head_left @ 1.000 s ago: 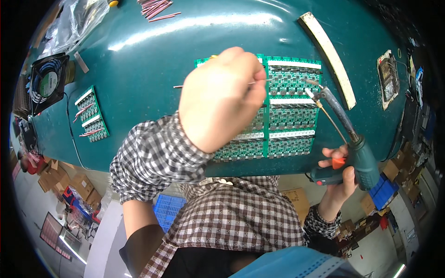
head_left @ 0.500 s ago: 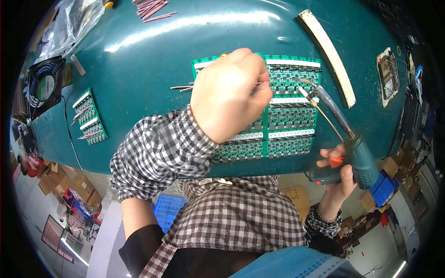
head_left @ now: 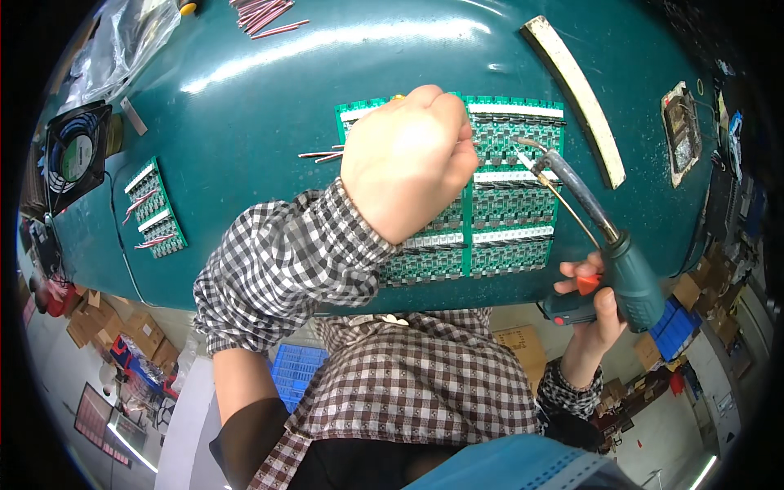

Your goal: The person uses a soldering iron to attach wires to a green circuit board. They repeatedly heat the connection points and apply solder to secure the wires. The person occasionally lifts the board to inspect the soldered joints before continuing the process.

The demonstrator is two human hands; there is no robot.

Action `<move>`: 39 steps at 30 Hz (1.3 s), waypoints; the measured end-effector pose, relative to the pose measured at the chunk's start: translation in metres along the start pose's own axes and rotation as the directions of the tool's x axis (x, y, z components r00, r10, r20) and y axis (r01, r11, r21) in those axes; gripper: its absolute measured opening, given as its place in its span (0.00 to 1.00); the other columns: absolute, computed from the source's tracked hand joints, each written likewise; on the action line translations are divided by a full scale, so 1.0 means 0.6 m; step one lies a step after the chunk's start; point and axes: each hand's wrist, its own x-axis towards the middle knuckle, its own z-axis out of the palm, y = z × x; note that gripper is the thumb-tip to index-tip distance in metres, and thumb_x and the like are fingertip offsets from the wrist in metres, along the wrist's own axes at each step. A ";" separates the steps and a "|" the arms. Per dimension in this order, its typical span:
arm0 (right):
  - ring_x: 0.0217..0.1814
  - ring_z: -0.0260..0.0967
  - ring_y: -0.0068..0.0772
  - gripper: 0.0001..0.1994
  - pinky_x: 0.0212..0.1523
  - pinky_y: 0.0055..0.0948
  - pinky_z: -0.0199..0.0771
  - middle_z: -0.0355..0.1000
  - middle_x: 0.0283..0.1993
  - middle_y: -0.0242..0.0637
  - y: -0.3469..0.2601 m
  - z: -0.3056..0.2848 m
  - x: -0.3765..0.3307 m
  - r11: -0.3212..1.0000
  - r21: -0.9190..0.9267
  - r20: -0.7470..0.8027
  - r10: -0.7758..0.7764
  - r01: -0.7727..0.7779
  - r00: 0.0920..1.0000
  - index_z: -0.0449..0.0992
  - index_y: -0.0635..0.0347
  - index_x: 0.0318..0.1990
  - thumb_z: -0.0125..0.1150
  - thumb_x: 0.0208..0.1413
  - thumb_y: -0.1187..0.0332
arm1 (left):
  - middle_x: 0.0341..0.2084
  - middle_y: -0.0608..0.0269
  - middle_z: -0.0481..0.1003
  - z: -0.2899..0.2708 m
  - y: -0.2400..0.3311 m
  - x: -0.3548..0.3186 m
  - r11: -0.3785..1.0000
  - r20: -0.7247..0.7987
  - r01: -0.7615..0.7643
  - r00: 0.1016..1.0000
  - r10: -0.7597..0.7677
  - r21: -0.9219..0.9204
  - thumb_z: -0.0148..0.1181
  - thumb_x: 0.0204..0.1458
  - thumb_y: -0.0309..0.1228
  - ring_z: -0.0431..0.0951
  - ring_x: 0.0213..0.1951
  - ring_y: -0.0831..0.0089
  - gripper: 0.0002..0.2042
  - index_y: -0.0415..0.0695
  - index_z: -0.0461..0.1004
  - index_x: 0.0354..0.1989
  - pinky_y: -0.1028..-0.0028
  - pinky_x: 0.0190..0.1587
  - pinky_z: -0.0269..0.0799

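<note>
green, chip-studded small board [head_left: 151, 208] lies at nine o'clock. thin, reddish wire [head_left: 320, 153] pokes toward nine from the left hand [head_left: 412, 159], fingers bunched, seemingly pinching it, tips hidden. below sits the ridged panel [head_left: 514, 216], centre to one o'clock. soldering seems underway; next calls for steady tip-to-wire contact. the right hand [head_left: 599, 327], at four, curls fingers round the plastic-bodied iron [head_left: 633, 282].

the left hand [head_left: 408, 167] bends over the green circuit boards [head_left: 514, 200] on the green bench [head_left: 245, 139], pinching a thin wire [head_left: 325, 153] whose end pokes out to the left. the right hand [head_left: 600, 327] grips a soldering gun [head_left: 637, 282], its tip over the boards. a fan [head_left: 77, 155], a smaller board [head_left: 155, 208] and a wire bundle [head_left: 261, 15] lie farther off.
</note>
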 end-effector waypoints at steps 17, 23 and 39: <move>0.36 0.75 0.40 0.24 0.33 0.33 0.81 0.72 0.34 0.46 -0.007 0.021 0.003 0.991 -0.134 0.045 0.012 -0.005 0.999 0.68 0.79 0.48 0.61 0.53 0.63 | 0.19 0.61 0.68 -0.006 -0.002 0.003 0.996 0.023 0.044 0.999 -0.042 -0.083 0.59 0.39 0.22 0.70 0.20 0.66 0.05 0.41 0.69 0.22 0.70 0.24 0.67; 0.34 0.75 0.39 0.23 0.33 0.34 0.81 0.73 0.33 0.44 -0.009 0.027 0.004 0.987 -0.161 0.022 0.015 -0.011 1.000 0.69 0.79 0.47 0.61 0.52 0.64 | 0.19 0.62 0.68 -0.007 -0.005 0.005 0.993 0.044 0.048 0.998 -0.044 -0.105 0.59 0.39 0.23 0.70 0.20 0.67 0.04 0.41 0.70 0.22 0.71 0.24 0.67; 0.32 0.74 0.39 0.21 0.36 0.36 0.78 0.73 0.31 0.43 -0.011 0.032 0.010 0.972 -0.233 0.072 -0.004 0.021 0.997 0.69 0.79 0.47 0.61 0.50 0.69 | 0.19 0.62 0.68 -0.007 -0.002 0.006 0.994 0.039 0.062 0.998 -0.058 -0.087 0.58 0.39 0.22 0.70 0.21 0.66 0.04 0.41 0.69 0.22 0.71 0.24 0.67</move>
